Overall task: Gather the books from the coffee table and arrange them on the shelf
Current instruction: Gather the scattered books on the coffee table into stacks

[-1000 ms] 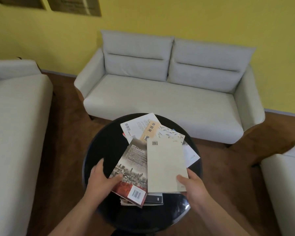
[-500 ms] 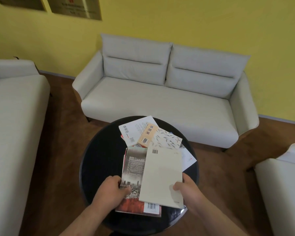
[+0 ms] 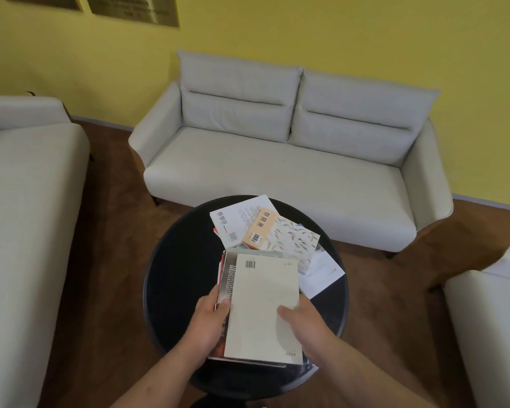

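Note:
A stack of books lies at the near side of the round black coffee table, topped by a cream book over a dark city-photo book. My left hand grips the stack's left edge, thumb on top. My right hand grips its right edge, thumb on the cream cover. Farther back lie a white book, an orange book, a fish-patterned book and a white booklet, spread loosely and overlapping. No shelf is in view.
A light grey two-seat sofa stands behind the table against a yellow wall. Another sofa is at the left and an armchair at the right. Brown floor surrounds the table.
Both hands have squared the fanned near books into one aligned stack and now hold it by its two side edges. The view has shifted slightly.

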Tool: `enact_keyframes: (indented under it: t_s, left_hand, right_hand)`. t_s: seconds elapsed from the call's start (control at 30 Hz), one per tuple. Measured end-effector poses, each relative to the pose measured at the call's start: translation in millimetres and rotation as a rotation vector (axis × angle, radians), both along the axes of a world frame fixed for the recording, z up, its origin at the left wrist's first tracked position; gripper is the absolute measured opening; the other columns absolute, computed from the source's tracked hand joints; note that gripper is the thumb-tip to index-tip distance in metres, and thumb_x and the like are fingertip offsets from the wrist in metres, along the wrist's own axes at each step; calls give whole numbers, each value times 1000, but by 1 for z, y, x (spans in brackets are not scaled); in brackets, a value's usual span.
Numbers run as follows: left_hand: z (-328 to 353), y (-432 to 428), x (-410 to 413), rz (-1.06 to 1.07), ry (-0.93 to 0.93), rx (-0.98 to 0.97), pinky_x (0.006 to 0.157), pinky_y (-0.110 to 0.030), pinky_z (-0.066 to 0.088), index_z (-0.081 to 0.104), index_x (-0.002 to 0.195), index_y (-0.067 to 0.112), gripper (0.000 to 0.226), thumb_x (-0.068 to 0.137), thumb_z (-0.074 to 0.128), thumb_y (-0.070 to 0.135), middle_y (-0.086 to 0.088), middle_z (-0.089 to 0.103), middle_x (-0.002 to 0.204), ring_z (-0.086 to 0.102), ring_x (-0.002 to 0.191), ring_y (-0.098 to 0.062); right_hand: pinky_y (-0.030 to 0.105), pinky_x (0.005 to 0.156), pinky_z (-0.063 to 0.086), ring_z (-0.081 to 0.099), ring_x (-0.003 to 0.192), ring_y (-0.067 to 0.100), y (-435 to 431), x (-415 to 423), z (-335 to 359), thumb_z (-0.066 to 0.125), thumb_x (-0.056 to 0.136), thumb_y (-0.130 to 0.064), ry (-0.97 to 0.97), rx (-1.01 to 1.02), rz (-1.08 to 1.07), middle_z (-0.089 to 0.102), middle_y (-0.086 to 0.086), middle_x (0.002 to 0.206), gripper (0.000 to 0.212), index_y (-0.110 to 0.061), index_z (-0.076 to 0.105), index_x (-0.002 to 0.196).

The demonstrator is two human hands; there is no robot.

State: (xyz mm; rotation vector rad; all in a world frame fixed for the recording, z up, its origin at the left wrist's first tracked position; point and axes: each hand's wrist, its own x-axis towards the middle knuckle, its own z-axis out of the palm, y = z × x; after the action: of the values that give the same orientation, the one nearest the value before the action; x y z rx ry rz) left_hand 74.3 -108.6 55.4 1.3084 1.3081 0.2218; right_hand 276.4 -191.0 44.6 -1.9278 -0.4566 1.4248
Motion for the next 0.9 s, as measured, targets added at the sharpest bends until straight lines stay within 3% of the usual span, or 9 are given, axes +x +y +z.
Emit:
enact_keyframes:
  t_s: [0.07,0.13,0.2,0.27,0.43,0.5,0.6,0.7,0.9]
  left_hand:
    - [3,-8,7,80,-152,-143,101,-46,50,42,128,53,32,100,43,38,10,60,130,63,115,-16]
    - [5,-10,12,82,-201,-185,101,-46,51,38,134,47,37,103,44,28,12,62,128,64,114,-17]
    - [3,-9,10,71,-188,-159,100,-47,52,40,139,42,41,101,48,28,13,63,129,64,114,-16]
    - [2,-3,8,79,-159,-138,100,-48,51,40,139,48,47,96,53,34,12,58,137,61,120,-18]
    - [-9,14,9,111,-149,-86,105,-49,46,45,131,57,48,88,56,38,8,41,153,50,132,-23]
    - [-2,13,13,90,-169,-107,102,-46,50,48,128,56,43,93,54,32,7,52,144,56,126,-20]
    - [0,11,15,86,-217,-204,96,-44,55,38,142,42,48,102,48,19,9,64,127,66,110,-17]
    - [-6,15,10,87,-249,-258,97,-48,53,33,146,43,52,102,47,18,9,66,126,67,111,-20]
    - [-5,16,7,71,-303,-301,86,-40,58,32,139,46,45,104,44,21,6,68,123,70,107,-21]
  right_hand:
    - [43,97,53,65,114,20,4,-6,-1,53,103,-13,68,15,-36,69,-7,125,38,-27,53,138]
    - [37,87,55,65,112,16,8,-12,4,49,104,-10,81,25,-15,68,-9,125,38,-32,52,136]
    - [29,76,51,63,110,12,12,-15,9,49,104,-11,69,34,9,66,-10,124,40,-33,49,138]
    - [24,72,48,62,107,7,15,-14,13,47,105,-11,36,69,19,65,-11,124,43,-31,47,143]
    - [21,73,50,63,107,6,23,-8,13,48,105,-13,28,106,40,66,-16,125,47,-35,46,146]
    - [16,70,51,65,104,3,21,-6,12,49,105,-13,29,112,68,66,-18,123,47,-34,45,147]
    - [16,70,54,66,105,3,16,-3,10,52,105,-16,39,112,85,66,-18,124,50,-35,41,150]
    - [19,72,58,68,108,4,13,2,7,55,105,-21,69,115,105,67,-16,128,52,-37,38,151]
    - [20,81,56,66,114,5,14,6,6,53,106,-22,84,123,153,66,-17,132,58,-44,30,154]
